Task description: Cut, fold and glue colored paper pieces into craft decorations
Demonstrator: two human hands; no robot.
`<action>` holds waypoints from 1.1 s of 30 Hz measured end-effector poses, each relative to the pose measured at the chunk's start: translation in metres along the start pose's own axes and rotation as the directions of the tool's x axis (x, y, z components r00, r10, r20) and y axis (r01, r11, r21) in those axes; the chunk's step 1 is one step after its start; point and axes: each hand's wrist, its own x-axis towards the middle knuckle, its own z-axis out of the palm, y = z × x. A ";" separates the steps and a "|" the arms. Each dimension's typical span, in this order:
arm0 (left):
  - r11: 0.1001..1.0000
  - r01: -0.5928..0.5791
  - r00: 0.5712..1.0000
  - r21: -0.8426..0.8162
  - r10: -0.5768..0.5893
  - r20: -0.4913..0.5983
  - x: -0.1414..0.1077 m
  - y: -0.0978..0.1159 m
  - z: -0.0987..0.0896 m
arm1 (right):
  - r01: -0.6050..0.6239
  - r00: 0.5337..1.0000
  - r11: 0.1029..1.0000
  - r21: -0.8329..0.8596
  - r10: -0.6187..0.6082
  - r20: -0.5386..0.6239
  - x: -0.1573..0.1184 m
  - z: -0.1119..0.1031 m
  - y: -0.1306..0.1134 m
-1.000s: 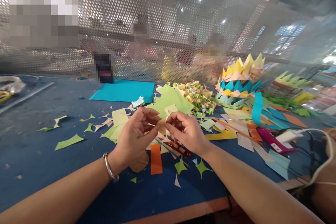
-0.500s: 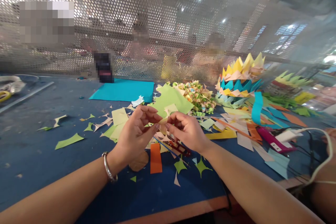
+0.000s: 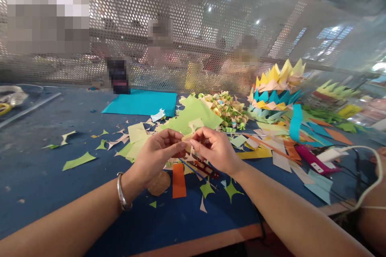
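Note:
Both hands meet over the paper scraps at the middle of the table. My left hand [image 3: 161, 148] and my right hand [image 3: 212, 148] pinch a small pale yellow piece of paper [image 3: 187, 143] between thumbs and fingertips; much of it is hidden by the fingers. Behind them a light green sheet [image 3: 197, 113] lies on the scraps. Under the hands I see a dark red slotted tool [image 3: 206, 168], partly covered, and a thin blue stick [image 3: 189, 165]. An orange paper strip [image 3: 179, 180] and a round brown piece [image 3: 159, 183] lie nearer to me.
A turquoise sheet [image 3: 141, 102] and a blurred-out phone-like object [image 3: 119, 78] are at the back. Behind the sheet is a heap of small folded papers [image 3: 227, 108]. Zigzag paper crowns [image 3: 276, 92] are stacked to the right, near a magenta power strip [image 3: 316, 160] with cables. A perforated screen [image 3: 193, 16] stands behind.
My left fingers have curled lower and closer around the small paper. My right hand has shifted only slightly. The table items stay in place.

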 end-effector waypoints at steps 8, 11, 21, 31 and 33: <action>0.998 -0.037 0.998 -0.051 0.035 -0.055 0.000 -0.001 0.003 | 0.043 0.999 0.997 -0.058 -0.045 -0.023 0.000 0.002 0.000; 0.997 -0.049 0.997 -0.057 0.046 -0.063 -0.001 -0.001 0.003 | 0.067 0.997 0.993 -0.101 -0.070 -0.026 0.000 0.003 -0.001; 0.994 -0.097 0.992 -0.054 0.091 -0.091 -0.004 -0.004 0.007 | 0.119 0.990 0.978 -0.171 -0.129 -0.051 -0.003 0.010 -0.001; 0.992 -0.112 0.984 -0.051 0.104 -0.142 -0.001 -0.001 0.004 | 0.247 0.948 0.950 -0.192 -0.278 -0.155 -0.013 0.010 -0.020; 0.992 -0.116 0.981 -0.058 0.105 -0.162 0.002 -0.002 0.001 | 0.317 0.913 0.932 -0.176 -0.350 -0.208 -0.027 0.008 -0.036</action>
